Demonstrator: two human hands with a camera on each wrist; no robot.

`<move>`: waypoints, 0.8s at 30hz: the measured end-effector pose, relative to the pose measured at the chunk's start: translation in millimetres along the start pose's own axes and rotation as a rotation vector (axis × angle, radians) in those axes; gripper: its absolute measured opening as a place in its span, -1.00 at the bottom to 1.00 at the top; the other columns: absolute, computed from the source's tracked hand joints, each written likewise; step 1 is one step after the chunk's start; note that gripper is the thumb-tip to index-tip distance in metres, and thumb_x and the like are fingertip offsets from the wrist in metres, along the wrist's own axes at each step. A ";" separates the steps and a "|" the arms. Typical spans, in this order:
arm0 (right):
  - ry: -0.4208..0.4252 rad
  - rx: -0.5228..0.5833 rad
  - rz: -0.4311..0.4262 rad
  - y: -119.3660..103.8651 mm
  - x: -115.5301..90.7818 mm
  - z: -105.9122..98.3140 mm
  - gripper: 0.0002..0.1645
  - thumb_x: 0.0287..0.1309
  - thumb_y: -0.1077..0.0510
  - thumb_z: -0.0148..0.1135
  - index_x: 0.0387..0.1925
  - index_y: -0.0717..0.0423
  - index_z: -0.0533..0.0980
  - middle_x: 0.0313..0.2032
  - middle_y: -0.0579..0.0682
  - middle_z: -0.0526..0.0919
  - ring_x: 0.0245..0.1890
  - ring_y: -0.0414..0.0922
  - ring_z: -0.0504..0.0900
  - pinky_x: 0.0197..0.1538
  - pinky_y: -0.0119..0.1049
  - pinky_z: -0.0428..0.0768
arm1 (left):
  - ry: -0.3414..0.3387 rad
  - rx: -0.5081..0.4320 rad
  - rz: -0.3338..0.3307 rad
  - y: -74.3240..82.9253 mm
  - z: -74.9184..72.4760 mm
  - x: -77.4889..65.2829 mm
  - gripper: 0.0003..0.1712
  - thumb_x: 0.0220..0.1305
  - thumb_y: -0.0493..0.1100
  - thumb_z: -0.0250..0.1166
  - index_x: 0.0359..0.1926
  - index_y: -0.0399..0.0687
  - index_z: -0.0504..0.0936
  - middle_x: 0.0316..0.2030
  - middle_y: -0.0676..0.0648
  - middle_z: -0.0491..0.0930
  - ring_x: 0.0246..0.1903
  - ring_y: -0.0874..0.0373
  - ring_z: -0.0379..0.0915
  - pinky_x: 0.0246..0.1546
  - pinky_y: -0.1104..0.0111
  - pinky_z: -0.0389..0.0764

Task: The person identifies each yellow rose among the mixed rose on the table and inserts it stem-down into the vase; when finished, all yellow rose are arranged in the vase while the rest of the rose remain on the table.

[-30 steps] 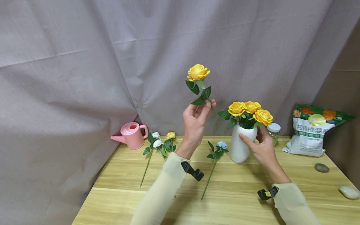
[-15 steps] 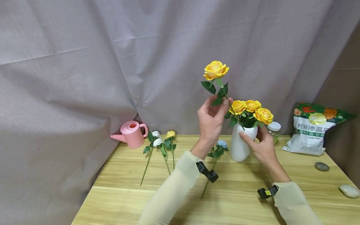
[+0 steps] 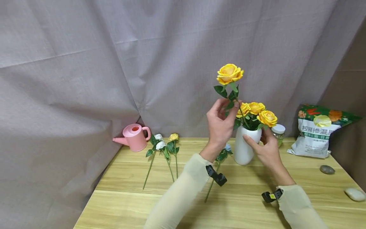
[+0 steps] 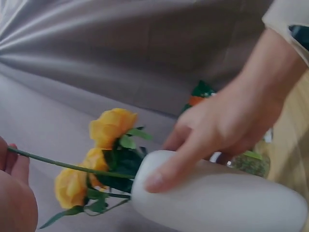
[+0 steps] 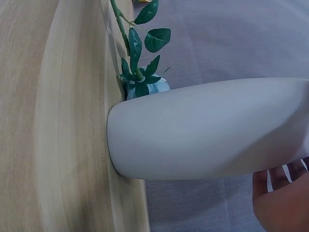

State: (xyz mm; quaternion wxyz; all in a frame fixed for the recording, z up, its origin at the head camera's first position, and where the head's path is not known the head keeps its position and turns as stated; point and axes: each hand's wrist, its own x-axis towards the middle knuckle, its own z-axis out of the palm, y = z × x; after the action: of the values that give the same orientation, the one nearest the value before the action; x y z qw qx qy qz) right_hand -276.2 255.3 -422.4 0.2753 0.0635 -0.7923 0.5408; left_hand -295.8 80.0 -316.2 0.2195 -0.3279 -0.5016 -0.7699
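Note:
My left hand (image 3: 220, 124) pinches the green stem of a yellow rose (image 3: 229, 74) above the white vase (image 3: 243, 148). In the left wrist view, the stem (image 4: 72, 166) slants down to the vase's mouth, its lower end inside or just at the rim. Several yellow roses (image 3: 267, 118) stand in the vase. My right hand (image 3: 267, 151) grips the vase near its neck, thumb in front and fingers behind. Upright on the table, the vase body (image 5: 203, 130) fills the right wrist view. Partly behind my left forearm lies a blue flower (image 3: 227, 148).
Two white flowers (image 3: 160, 145) and a small yellow one (image 3: 173, 137) lie left of centre near a pink watering can (image 3: 135, 138). Behind the vase is a lidded jar (image 3: 278, 130). A printed bag (image 3: 313, 136), a dark stone (image 3: 327, 170) and a pale stone (image 3: 355, 194) are at right.
My left hand has moved right with the rose, bringing it over the vase and its stem end down to the mouth. My right hand and the vase have stayed in place.

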 end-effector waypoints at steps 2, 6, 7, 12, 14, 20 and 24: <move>-0.001 0.001 0.003 0.6 -0.3 -0.4 -0.21 0.17 0.15 0.43 0.40 -0.12 0.35 0.20 -0.03 0.55 0.05 -0.40 0.55 0.06 -0.61 0.48 | -0.014 0.090 0.001 -3.7 3.6 -4.0 -0.76 0.36 -0.37 0.26 0.02 -0.36 0.58 -0.05 -0.38 0.64 0.00 -0.13 0.69 0.00 0.32 0.71; -0.008 0.007 -0.004 1.8 -0.4 -1.3 -0.21 0.17 0.16 0.43 0.41 -0.12 0.35 0.20 -0.06 0.55 0.06 -0.40 0.54 0.04 -0.60 0.49 | -0.041 0.267 -0.019 -19.6 7.6 -15.9 -0.74 0.33 -0.32 0.32 0.03 -0.22 0.62 -0.06 -0.21 0.63 -0.03 0.21 0.68 -0.04 0.41 0.71; -0.010 0.017 -0.003 2.0 -0.2 -1.4 -0.21 0.16 0.17 0.43 0.41 -0.14 0.35 0.19 -0.09 0.55 0.07 -0.39 0.54 0.04 -0.60 0.50 | -0.049 0.303 -0.017 -23.6 8.0 -18.9 -0.74 0.33 -0.30 0.33 0.02 -0.19 0.62 -0.08 -0.17 0.63 -0.06 0.25 0.68 -0.04 0.44 0.70; -0.020 0.042 -0.042 3.1 0.1 -1.8 -0.18 0.14 0.24 0.43 0.41 -0.09 0.34 0.16 -0.19 0.53 0.07 -0.40 0.53 0.01 -0.60 0.50 | -0.094 0.473 -0.001 -36.2 7.4 -30.7 -0.77 0.32 -0.25 0.34 0.00 -0.09 0.65 -0.14 -0.04 0.65 -0.15 0.38 0.66 -0.10 0.60 0.66; -0.018 0.039 -0.058 3.8 0.2 -1.9 -0.18 0.14 0.26 0.43 0.41 -0.05 0.33 0.16 -0.21 0.52 0.07 -0.41 0.52 0.01 -0.61 0.49 | -0.108 0.541 0.000 -38.8 7.0 -33.1 -0.78 0.32 -0.23 0.34 -0.02 -0.08 0.65 -0.16 -0.02 0.67 -0.19 0.43 0.64 -0.14 0.65 0.64; -0.018 0.011 -0.046 5.7 -0.1 -2.0 -0.18 0.16 0.23 0.42 0.42 -0.06 0.32 0.15 -0.25 0.50 0.06 -0.43 0.52 -0.01 -0.61 0.50 | -0.151 0.694 -0.008 -47.6 6.1 -35.8 -0.82 0.37 -0.09 0.33 -0.08 -0.03 0.69 -0.20 0.03 0.74 -0.25 0.45 0.65 -0.22 0.73 0.60; -0.016 -0.006 -0.040 5.4 -0.6 -1.7 -0.19 0.17 0.22 0.42 0.42 -0.05 0.32 0.15 -0.26 0.50 0.05 -0.43 0.52 -0.02 -0.60 0.50 | -0.167 0.753 -0.048 -52.5 5.8 -36.6 -0.84 0.35 -0.11 0.35 -0.09 0.01 0.72 -0.24 0.06 0.77 -0.31 0.48 0.65 -0.29 0.77 0.56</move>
State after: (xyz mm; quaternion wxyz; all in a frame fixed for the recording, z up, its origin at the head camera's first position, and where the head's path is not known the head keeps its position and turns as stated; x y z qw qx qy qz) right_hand -277.2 258.8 -426.6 0.2797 0.0829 -0.7948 0.5322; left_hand -304.0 106.7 -374.1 0.2650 -0.2743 -0.7727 -0.5075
